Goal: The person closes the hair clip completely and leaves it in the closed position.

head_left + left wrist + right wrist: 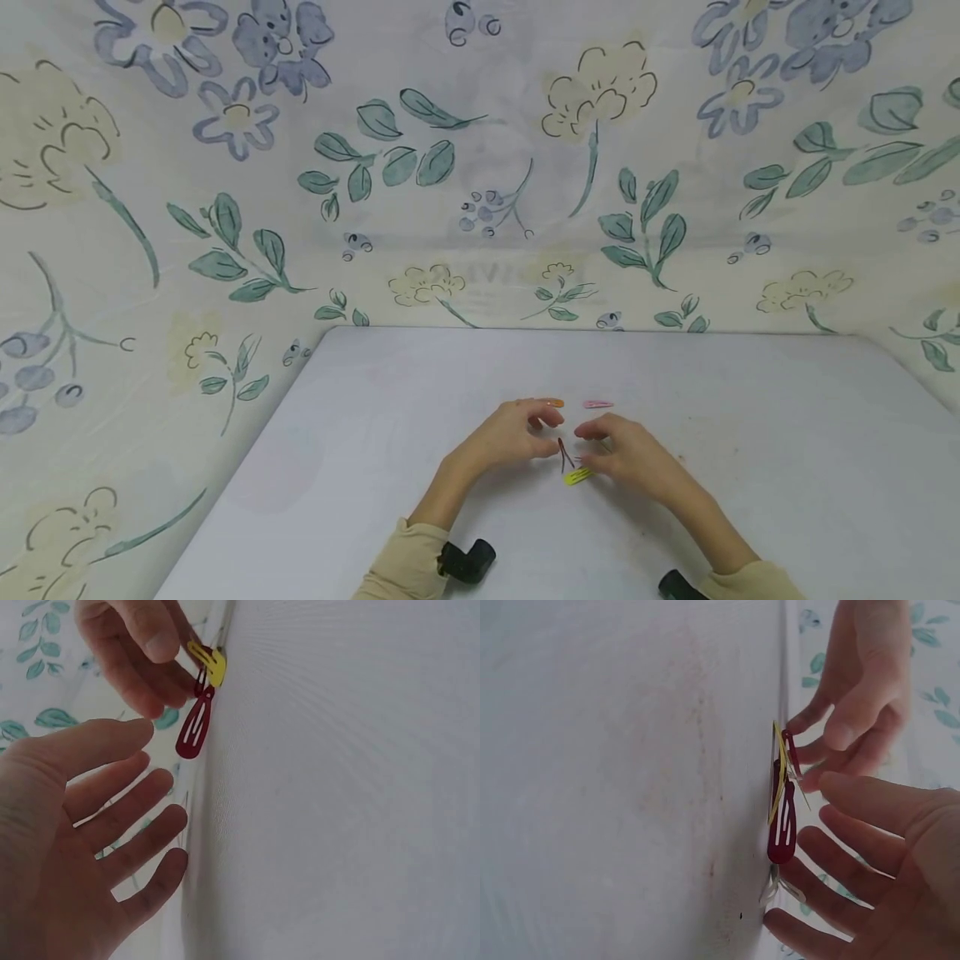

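**Left grip (pixel 521 432) and right grip (pixel 626 450) released, facing each other**

Neither appears to hold anything. A yellow clip (pixel 577 476) and red clips (pixel 190 740) sit bunched between them on the surface (pixel 337 500), probably so both can reach such small pieces easily. An orange clip (pixel 556 403) and a pink clip (pixel 597 404) lie farther out.

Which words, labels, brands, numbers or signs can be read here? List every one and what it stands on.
None can be read.
Flowered cloth: faint letter-like marks near its lower middle, too blurred to read.
Yellow clip, red clips, pink clip, orange clip: no lettering visible.
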The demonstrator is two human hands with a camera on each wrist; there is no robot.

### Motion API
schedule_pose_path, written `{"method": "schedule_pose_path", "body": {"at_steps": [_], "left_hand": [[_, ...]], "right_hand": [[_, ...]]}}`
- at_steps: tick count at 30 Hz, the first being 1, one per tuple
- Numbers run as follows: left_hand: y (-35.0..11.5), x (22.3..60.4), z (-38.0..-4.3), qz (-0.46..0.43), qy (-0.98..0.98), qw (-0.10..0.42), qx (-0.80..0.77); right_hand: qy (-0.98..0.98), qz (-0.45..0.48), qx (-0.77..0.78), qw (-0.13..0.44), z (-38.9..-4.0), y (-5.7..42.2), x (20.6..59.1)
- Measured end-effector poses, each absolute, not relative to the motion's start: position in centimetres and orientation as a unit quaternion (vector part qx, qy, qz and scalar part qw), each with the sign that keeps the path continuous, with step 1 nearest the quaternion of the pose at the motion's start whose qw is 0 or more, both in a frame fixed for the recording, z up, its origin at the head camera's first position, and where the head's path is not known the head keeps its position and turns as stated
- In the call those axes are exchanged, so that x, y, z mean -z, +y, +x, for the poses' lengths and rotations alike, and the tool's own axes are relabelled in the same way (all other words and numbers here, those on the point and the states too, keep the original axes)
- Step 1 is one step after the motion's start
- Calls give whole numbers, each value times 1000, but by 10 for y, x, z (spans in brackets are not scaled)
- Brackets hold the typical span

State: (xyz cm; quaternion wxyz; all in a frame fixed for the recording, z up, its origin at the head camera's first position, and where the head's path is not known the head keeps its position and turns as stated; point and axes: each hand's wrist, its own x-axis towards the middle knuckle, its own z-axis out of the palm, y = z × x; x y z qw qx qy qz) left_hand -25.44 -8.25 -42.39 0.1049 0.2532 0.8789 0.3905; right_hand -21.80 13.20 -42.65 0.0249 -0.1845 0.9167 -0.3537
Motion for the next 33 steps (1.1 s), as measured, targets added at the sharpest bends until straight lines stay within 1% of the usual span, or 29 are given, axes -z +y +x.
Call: {"method": "schedule_pose_path", "body": {"at_steps": [5, 11, 18, 23, 33], "left_hand": [[-82, 425, -255, 258, 881, 107, -382], [-80, 428, -258, 266, 893, 95, -350], [-77, 428, -257, 293, 898, 68, -320], [-77, 428, -257, 312, 894, 52, -317], [-75, 431, -257, 295, 904, 46, -306]], "right_hand": [[916, -227, 331, 26, -218, 134, 427], [915, -258, 310, 28, -218, 134, 427], [921, -248, 300, 36, -216, 132, 425], [921, -254, 294, 30, -214, 132, 424], [926, -238, 289, 42, -213, 131, 423]]}}
